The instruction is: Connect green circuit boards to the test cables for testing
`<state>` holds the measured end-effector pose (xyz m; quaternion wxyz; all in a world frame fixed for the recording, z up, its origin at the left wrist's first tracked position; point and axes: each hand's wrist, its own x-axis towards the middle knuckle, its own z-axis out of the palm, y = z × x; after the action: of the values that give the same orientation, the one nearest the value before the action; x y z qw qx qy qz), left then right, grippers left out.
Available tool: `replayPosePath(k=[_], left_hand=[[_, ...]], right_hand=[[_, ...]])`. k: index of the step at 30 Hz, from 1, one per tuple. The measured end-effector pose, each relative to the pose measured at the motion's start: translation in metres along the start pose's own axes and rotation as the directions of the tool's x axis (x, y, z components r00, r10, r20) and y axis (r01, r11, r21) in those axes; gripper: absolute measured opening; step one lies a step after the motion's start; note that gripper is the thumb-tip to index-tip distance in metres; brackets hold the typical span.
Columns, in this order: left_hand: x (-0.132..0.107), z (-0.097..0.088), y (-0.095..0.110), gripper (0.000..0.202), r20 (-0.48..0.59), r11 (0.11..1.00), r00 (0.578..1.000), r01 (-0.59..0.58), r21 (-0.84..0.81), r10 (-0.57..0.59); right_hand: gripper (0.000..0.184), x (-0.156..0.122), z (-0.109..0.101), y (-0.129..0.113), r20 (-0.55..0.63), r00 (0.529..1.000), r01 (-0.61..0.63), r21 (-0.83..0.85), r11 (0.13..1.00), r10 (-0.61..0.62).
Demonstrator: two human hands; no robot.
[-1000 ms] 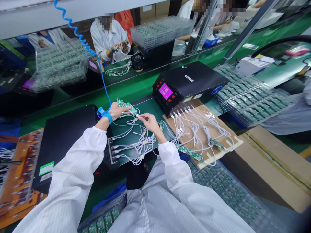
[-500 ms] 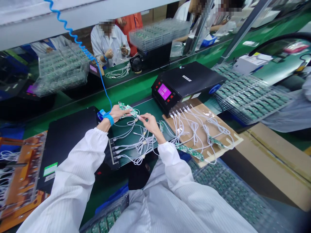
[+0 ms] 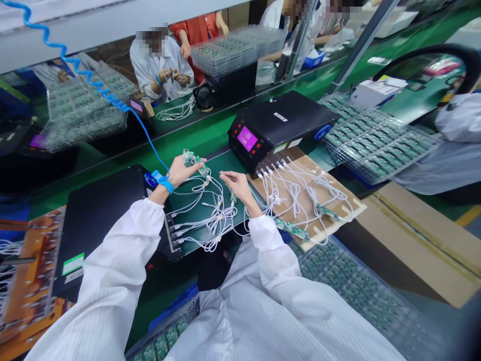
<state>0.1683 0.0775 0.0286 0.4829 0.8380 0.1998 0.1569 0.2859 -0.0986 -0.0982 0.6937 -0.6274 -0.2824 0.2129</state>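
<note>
My left hand (image 3: 180, 170), with a blue wrist strap (image 3: 162, 181) on a coiled blue cord, grips a small stack of green circuit boards (image 3: 191, 159) held above the dark mat. My right hand (image 3: 236, 184) pinches the plug end of a white cable (image 3: 224, 174) just right of the boards, a short gap between plug and boards. A tangle of white cables (image 3: 216, 220) lies under both hands, running to a black box (image 3: 97, 210) on the left.
A black tester with a pink screen (image 3: 280, 125) stands behind, its cables spread over a cardboard sheet (image 3: 349, 205) with green boards on it. Clear trays of boards (image 3: 376, 140) sit at right, more at lower right. People in white coats work across the green belt.
My left hand has lifted the boards slightly and turned them. My right hand has pulled back from them with the cable plug. The view has shifted a little to the left.
</note>
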Motion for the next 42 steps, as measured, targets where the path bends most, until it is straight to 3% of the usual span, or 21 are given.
replayPosePath(k=[6,9,14,18,24,42], left_hand=[[-0.008,0.001,0.011,0.044,0.259,0.998,0.966,0.023,-0.056,-0.008],[-0.008,0.001,0.010,0.051,0.379,0.997,0.925,0.045,-0.068,-0.016],[-0.007,0.002,0.006,0.045,0.541,0.972,0.841,0.115,-0.207,0.015],[-0.005,0.002,0.003,0.043,0.552,0.961,0.834,0.154,-0.230,-0.001],[-0.003,0.001,-0.004,0.045,0.570,0.970,0.822,0.137,-0.200,0.001],[-0.007,0.000,0.010,0.050,0.594,0.991,0.804,0.076,-0.107,0.002]], right_hand=[[0.053,-0.016,0.003,-0.011,0.095,0.995,-0.053,0.182,0.982,0.036],[0.050,-0.025,0.011,-0.017,0.058,0.998,-0.038,0.186,0.982,0.028],[0.039,-0.040,0.029,-0.026,-0.014,1.000,0.005,0.210,0.978,-0.002],[0.035,-0.048,0.039,-0.029,-0.078,0.993,0.102,0.244,0.965,-0.085],[0.037,-0.052,0.039,-0.032,-0.153,0.979,0.155,0.131,0.979,-0.134],[0.035,-0.055,0.037,-0.044,-0.166,0.955,0.247,-0.012,0.969,-0.245]])
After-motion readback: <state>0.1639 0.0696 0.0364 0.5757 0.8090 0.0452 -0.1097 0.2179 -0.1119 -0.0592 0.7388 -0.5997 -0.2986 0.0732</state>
